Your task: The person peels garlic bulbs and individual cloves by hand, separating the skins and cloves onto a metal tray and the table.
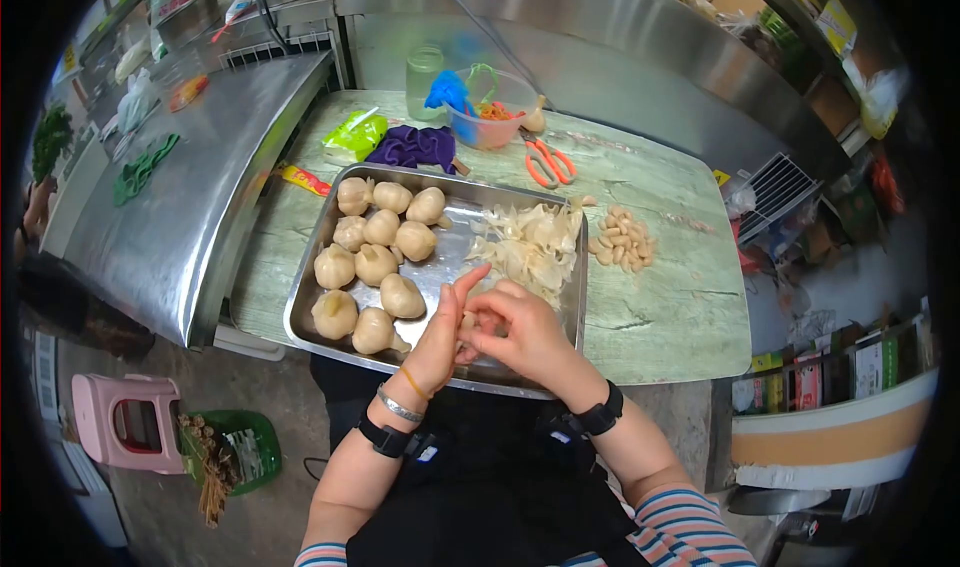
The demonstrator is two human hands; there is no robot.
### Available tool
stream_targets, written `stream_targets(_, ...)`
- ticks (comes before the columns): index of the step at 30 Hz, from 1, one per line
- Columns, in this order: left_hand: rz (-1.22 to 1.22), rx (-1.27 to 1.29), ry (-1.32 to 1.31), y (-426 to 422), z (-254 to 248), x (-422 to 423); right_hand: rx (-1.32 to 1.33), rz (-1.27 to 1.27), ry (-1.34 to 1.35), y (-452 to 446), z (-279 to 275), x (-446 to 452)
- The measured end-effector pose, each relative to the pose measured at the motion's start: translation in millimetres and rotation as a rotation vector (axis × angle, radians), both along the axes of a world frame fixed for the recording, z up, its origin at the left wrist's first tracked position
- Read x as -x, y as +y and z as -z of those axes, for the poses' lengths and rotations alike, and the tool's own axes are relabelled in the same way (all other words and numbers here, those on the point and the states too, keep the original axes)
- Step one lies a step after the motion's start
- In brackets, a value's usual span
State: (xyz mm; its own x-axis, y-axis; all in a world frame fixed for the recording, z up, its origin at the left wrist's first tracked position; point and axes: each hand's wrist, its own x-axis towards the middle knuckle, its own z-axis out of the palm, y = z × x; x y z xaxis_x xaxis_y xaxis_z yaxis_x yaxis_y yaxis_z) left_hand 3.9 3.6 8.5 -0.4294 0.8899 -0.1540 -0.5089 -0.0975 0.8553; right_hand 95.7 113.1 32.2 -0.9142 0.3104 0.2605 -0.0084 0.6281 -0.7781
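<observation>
Both hands meet over the front of a metal tray [298, 302]. My left hand [438, 345] is held edge-up, its index finger and thumb pointing up and its other fingers curled inward. My right hand [522, 329] bends its fingers against the left palm in a pinch. A small pale garlic clove [468, 321] shows between them, mostly hidden by fingers. Several whole garlic bulbs [381, 227] fill the tray's left side. Papery garlic skins [530, 247] are heaped on its right. Peeled cloves [622, 239] form a pile on the table, right of the tray.
Behind the tray are orange-handled scissors [548, 162], a plastic bowl [510, 92], a glass jar [424, 82], a purple cloth [412, 147] and a green packet [355, 135]. A steel counter [215, 187] adjoins at left. A pink stool [125, 392] and green basket [262, 447] stand on the floor.
</observation>
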Motion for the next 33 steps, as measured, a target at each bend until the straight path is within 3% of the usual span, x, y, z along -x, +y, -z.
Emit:
stream_targets(2, -0.001, 0.014, 0.054, 3, -2, -1, 0.048, 0.007, -0.052, -2, -2, 1)
stream_targets(4, 0.01, -0.01, -0.054, -1, -7, 2, 0.551, 0.02, -0.029, -7, -8, 4)
stream_targets(5, 0.007, -0.011, -0.052, -3, -2, 6, 0.549, 0.017, -0.028, 2, 1, 1)
stream_targets(7, 0.052, -0.193, -0.243, -8, 9, 18, 1.51, -0.042, 0.054, 27, 21, -3)
stream_targets(8, 0.046, -0.194, -0.236, -8, 9, 20, 1.51, -0.052, 0.055, 27, 21, -4)
stream_targets(10, -0.154, -0.321, -0.684, -4, 3, 23, 1.521, 0.067, 0.065, 17, 0, -6)
stream_targets(12, -0.19, -0.404, -0.655, -2, -5, 23, 1.488, 0.098, -0.004, 13, 13, -7)
stream_targets(15, -0.303, -0.396, -0.113, 6, -32, 5, 1.374, 0.023, -0.151, -6, 9, -2)
stream_targets(16, -0.289, -0.399, -0.113, 8, -34, -1, 1.371, 0.032, -0.139, -12, 9, 1)
stream_targets(18, -0.284, -0.326, 0.395, 12, -36, -13, 1.501, 0.08, -0.045, -20, 12, 3)
stream_targets(24, -0.496, -0.358, 0.56, 19, -39, -19, 1.581, -0.047, -0.004, -1, 10, -16)
stream_targets(28, -0.509, -0.162, 0.891, -6, -24, -5, 1.221, 0.401, 0.388, 68, -10, -32)
stream_targets(30, -0.494, -0.108, 0.924, -9, -4, -1, 0.641, 0.319, 0.425, 145, 5, -40)
stream_targets(32, -0.478, -0.051, 0.948, -8, 4, -2, 0.236, 0.242, 0.486, 177, -11, -44)
stream_targets(33, -0.44, -0.013, 0.913, -6, 3, -2, 0.225, 0.247, 0.488, 185, -17, -44)
